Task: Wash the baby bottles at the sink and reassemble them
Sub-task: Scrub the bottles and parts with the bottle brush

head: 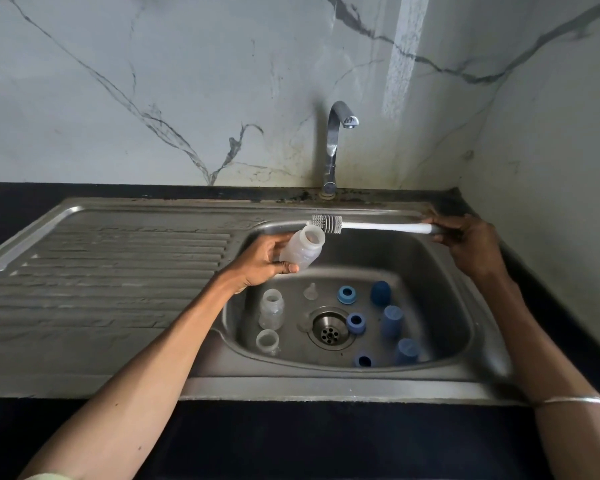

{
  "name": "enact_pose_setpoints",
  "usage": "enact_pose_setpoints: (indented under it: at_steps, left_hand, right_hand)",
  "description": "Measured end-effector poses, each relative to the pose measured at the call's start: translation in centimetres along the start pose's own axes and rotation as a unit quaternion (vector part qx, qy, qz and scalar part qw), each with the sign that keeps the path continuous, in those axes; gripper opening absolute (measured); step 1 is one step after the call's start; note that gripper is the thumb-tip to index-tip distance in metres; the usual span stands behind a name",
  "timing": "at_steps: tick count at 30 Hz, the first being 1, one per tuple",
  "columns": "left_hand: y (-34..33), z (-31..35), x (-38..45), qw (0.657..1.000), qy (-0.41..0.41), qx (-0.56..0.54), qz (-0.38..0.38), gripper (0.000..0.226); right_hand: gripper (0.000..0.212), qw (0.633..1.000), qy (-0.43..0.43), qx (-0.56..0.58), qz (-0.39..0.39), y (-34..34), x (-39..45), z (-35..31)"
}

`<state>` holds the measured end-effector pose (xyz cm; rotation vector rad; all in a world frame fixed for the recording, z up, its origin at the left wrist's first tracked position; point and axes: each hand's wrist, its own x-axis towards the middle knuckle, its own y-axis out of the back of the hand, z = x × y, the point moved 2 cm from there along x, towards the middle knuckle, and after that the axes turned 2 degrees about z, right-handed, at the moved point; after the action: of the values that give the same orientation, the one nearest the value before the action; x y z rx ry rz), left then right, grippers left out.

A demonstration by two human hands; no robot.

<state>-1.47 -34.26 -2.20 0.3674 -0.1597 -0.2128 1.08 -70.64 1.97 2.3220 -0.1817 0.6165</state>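
Stainless steel sink [440, 271] set in a dark bench [291, 445], below a marble-patterned wall: a person holds a clear baby bottle [302, 249] over the basin, the left hand [264, 263] curled round its lower body, the open mouth tilted up and to the right. The right hand [465, 242] grips the end of a white bottle brush [371, 226], held level, its bristled head just beside the bottle's mouth and outside it. On the basin floor two more clear bottles [271, 309] stand left of the drain [329, 332], with a clear teat [310, 292] behind it. Blue collar rings [347, 294] and blue caps [392, 320] lie scattered to the drain's right. The chrome tap [335, 147] rises at the back, no water visibly running. A thin bangle [572, 401] circles the right wrist.
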Motion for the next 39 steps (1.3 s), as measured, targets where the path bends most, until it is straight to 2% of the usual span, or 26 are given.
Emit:
enact_pose_setpoints:
  at_steps: [3, 7, 10, 14, 17, 20, 25, 32, 39]
  left_hand:
    - [-0.1, 0.0, 0.0, 1.0, -0.003, -0.004, 0.01, 0.072]
    - [0.7, 0.3, -0.1, 0.998, -0.003, -0.041, 0.044, 0.064]
    - [1.0, 0.3, -0.1, 0.997, 0.001, -0.046, 0.06, 0.06]
    - [1.2, -0.1, 0.1, 0.996, 0.02, -0.043, 0.079, 0.057]
    - [0.9, -0.1, 0.2, 0.996, 0.022, -0.04, 0.08, 0.054]
    - [1.1, 0.0, 0.3, 0.995, 0.022, -0.045, 0.089, 0.056]
    - [1.2, -0.2, 0.3, 0.996, 0.022, -0.035, 0.085, 0.057]
    - [0.9, -0.2, 0.4, 0.995, 0.012, -0.044, 0.091, 0.055]
    - [1.5, -0.5, 0.6, 0.993, 0.004, -0.072, 0.098, 0.057]
  right_hand:
    - [0.038, 0.999, 0.019, -0.027, -0.004, -0.9, -0.1, -1.0]
    - [0.033, 1.0, 0.001, -0.004, 0.003, -1.1, -0.3, -2.0]
    - [0.036, 0.999, 0.005, 0.042, 0.035, 0.0, -0.8, -2.6]
    - [0.036, 0.999, 0.041, -0.025, 0.016, -1.5, -0.8, -3.5]
    - [0.035, 0.998, 0.016, -0.056, 0.006, -2.7, -0.8, -3.9]
    - [0.035, 0.999, 0.028, -0.041, 0.01, -2.0, -0.5, -3.3]
    - [0.034, 0.999, -0.019, -0.043, 0.002, -1.4, -0.6, -2.0]
    - [0.04, 0.997, 0.008, -0.081, 0.011, -2.6, -0.8, -3.6]
    - [0.035, 0.999, -0.002, -0.039, -0.001, -1.6, -0.6, -2.7]
